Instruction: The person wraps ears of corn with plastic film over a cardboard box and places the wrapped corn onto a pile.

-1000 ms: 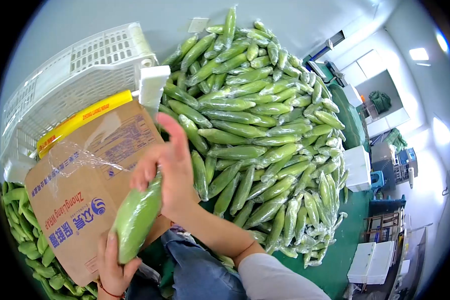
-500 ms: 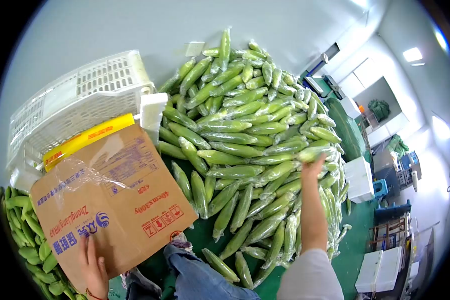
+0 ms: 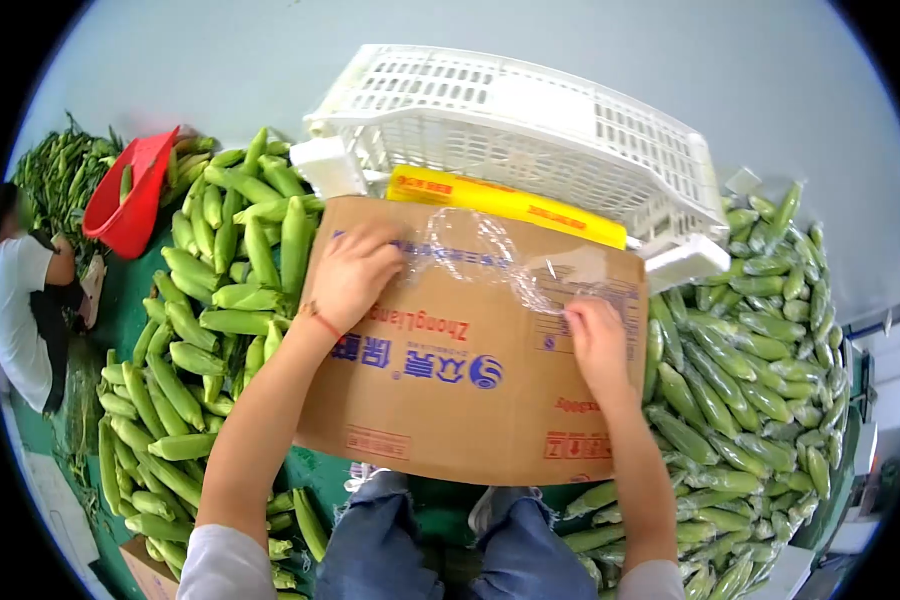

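Note:
A brown cardboard box (image 3: 440, 420) with blue and red print lies in front of me. Crumpled clear film (image 3: 480, 240) stretches across its upper part, beside a yellow film roll (image 3: 510, 205). My left hand (image 3: 355, 275) is at the film's left end, its slightly blurred fingers curled together on it. At the film's right end, my right hand (image 3: 598, 345) pinches the edge between thumb and fingers. Unwrapped green corn (image 3: 180, 390) is heaped on the left; film-wrapped corn (image 3: 740, 380) is piled on the right.
Behind the box stands a white plastic crate (image 3: 530, 120) on white blocks. A red basket (image 3: 135, 190) sits at the far left, near a person in a white top (image 3: 20, 310). Another cardboard box (image 3: 150, 570) is at the lower left.
The wrapped corn left my right hand at the right-hand pile. Both hands are now over the box, on the film. The view has turned left, showing the unwrapped corn and the person.

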`<state>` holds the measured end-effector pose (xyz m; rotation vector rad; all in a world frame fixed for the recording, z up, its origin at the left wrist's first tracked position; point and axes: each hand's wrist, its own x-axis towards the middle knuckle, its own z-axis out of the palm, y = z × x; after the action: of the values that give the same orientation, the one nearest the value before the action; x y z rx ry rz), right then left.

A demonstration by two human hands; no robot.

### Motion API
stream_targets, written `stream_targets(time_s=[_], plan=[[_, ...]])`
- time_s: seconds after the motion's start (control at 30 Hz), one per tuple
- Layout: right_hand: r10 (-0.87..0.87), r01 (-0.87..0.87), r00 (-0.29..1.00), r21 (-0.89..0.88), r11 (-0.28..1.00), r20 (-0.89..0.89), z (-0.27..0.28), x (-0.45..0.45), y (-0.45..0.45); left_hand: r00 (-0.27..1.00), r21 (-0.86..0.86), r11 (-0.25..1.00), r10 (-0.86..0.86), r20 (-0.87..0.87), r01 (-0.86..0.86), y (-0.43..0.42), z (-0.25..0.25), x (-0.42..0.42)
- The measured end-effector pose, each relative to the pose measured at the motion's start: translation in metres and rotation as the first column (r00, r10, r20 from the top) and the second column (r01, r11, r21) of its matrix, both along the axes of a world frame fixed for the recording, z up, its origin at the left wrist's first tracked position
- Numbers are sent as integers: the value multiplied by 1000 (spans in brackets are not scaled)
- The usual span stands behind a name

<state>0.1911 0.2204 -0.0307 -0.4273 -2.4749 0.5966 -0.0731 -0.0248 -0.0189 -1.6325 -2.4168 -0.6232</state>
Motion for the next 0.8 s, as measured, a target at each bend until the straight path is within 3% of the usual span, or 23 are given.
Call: stream_targets(time_s=[0.03, 0.07, 0.1, 0.13, 0.2, 0.27, 0.33, 0.4, 0.43, 0.5, 0.53, 0.57, 0.6, 0.7, 0.73, 0.8], plan=[[-102, 117, 987, -127, 985, 121, 22, 4, -11, 970, 62, 979, -182, -161, 194, 4, -12, -11], [-127, 161, 985, -378, 911, 113, 10, 16, -8, 951, 187, 937, -269, -151, 295, 11, -16, -12], [-136, 159, 987, -494, 855, 83, 9, 32, -7, 960, 94, 957, -266, -86, 274, 3, -5, -5], [-147, 200, 977, -435, 878, 152, 3, 54, -1, 955, 77, 956, -274, -112, 283, -8, 1, -2], [-163, 249, 966, -571, 782, 198, 36, 83, -21, 956, 56, 956, -283, -77, 288, -41, 7, 17], [-117, 198, 971, -432, 880, 208, 36, 117, -34, 952, 27, 957, -286, -111, 290, -81, 10, 39], [-61, 235, 938, -496, 836, 341, 46, 141, -61, 939, 80, 939, -323, -120, 333, -123, 9, 65], [154, 77, 908, -515, 854, 390, 56, 152, -83, 963, 54, 964, -255, -87, 260, -170, 9, 92], [176, 35, 898, -465, 885, 403, 51, 155, -91, 975, 93, 975, -194, -105, 203, -187, 8, 102], [199, -37, 878, -353, 935, 435, 39, 161, -103, 989, 88, 986, -143, 38, 140, -238, -13, 118], [195, 12, 879, -427, 904, 436, 36, 160, -101, 980, 153, 985, -105, 168, 79, -265, -44, 122], [186, 62, 882, -497, 865, 434, 31, 157, -99, 915, 90, 948, 266, 304, -306, -274, -67, 129], [178, 115, 881, -565, 817, 438, 29, 156, -99, 697, -26, 770, 590, 408, -637, -280, -89, 133], [156, 170, 889, -629, 759, 430, 27, 145, -101, 484, -173, 589, 770, 415, -789, -279, -203, 98], [166, 156, 887, -620, 769, 431, 26, 144, -100, 386, -377, 519, 843, 374, -767, -269, -232, 88], [170, 145, 884, -601, 786, 436, 26, 148, -100, 213, -365, 265, 961, 178, -892, -242, -265, 75]])
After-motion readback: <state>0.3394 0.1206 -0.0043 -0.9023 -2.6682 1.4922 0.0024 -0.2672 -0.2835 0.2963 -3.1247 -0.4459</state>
